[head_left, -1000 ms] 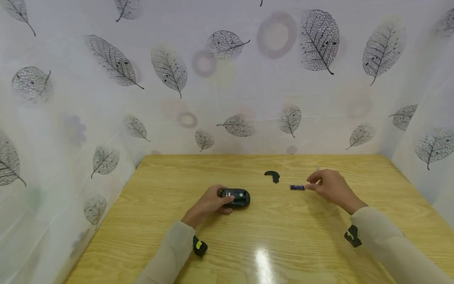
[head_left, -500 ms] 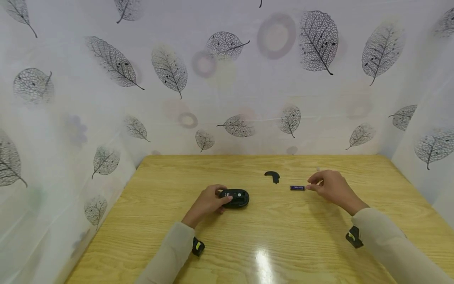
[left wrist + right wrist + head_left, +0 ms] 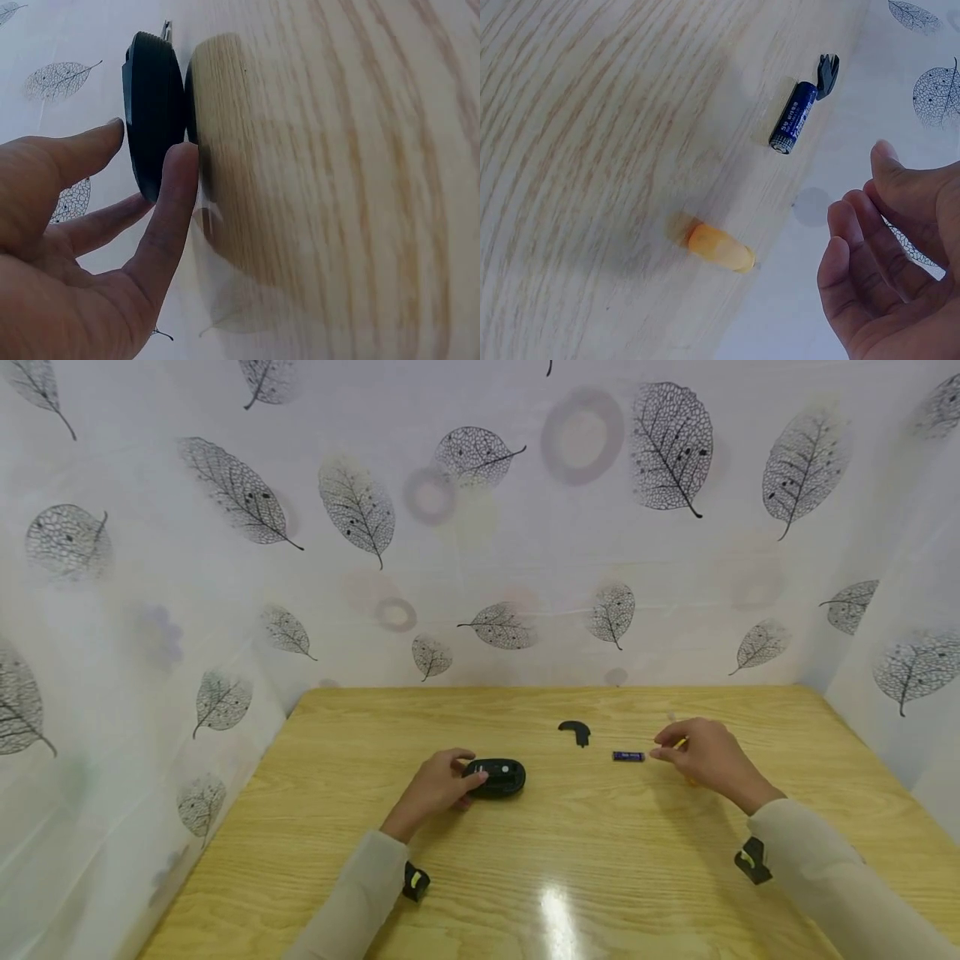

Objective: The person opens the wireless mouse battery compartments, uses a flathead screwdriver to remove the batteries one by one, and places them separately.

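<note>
My left hand (image 3: 438, 787) grips a black computer mouse (image 3: 506, 779), turned underside up with its battery bay uncovered. The left wrist view shows the mouse (image 3: 154, 105) edge-on, thumb on one face and fingers at the other, close over the table. My right hand (image 3: 708, 760) hovers with loosely bent fingers and nothing between them. Just left of its fingertips in the head view lies a dark blue battery (image 3: 628, 757). Below the hand, the right wrist view has a blurred orange cylinder (image 3: 721, 249); in the head view the hand mostly hides it.
A black curved battery cover (image 3: 577, 732) lies behind the blue battery on the wooden table (image 3: 525, 860). A small pale bit (image 3: 671, 717) rests behind the right hand. Leaf-patterned sheeting (image 3: 480, 552) hangs around the back and sides.
Yellow-orange has come into view behind the right fingers. The left hand and mouse have shifted slightly left, and the mouse has tipped a little. The blue battery and cover stay put.
</note>
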{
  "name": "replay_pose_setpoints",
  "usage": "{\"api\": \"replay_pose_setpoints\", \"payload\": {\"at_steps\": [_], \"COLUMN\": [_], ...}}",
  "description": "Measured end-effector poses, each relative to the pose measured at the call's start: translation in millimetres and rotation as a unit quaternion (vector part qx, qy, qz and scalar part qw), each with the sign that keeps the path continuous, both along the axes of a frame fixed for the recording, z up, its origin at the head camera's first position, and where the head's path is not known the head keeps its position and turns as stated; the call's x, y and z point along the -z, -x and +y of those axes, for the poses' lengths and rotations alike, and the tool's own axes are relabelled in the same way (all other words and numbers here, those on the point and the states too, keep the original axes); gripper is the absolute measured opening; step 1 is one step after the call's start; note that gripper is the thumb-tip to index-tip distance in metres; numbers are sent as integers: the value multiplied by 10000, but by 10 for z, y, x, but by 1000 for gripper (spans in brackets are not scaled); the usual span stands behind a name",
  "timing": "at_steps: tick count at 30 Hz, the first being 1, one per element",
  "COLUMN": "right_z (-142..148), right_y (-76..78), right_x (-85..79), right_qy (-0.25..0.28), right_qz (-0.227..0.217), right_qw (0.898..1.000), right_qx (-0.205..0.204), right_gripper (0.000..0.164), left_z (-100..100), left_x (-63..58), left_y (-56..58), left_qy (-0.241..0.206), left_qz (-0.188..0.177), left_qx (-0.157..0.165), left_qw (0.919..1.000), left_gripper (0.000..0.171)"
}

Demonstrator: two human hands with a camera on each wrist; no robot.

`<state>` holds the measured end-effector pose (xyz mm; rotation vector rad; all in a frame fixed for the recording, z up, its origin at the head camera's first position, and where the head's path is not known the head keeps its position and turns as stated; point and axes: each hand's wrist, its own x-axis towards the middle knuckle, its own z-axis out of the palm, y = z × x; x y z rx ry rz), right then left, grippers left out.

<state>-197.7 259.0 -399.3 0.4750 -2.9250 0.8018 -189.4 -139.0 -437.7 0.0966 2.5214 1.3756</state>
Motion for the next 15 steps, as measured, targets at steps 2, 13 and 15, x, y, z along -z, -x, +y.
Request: {"api": "replay_pose_setpoints", "payload": {"at_steps": [2, 13, 15], "right_z": [13, 77, 75], "right_y": [-12, -99, -130], "right_x": [-12, -107, -111], "right_qy": [-9, -6, -60], "right_qz": [11, 779, 958], "right_qw": [10000, 9967, 9951], "right_qx": [28, 211, 225], "right_gripper": [23, 29, 31], "left_z": [-26, -304, -355], "left_x": [-6, -151, -162], "left_y": [-15, -190, -234], "left_qy": [-60, 1026, 1352], "left_qz": [32, 1490, 1750], "left_qx": [-48, -665, -706], "left_qw": [10000, 9813, 9727], "left_gripper": [54, 56, 58]}}
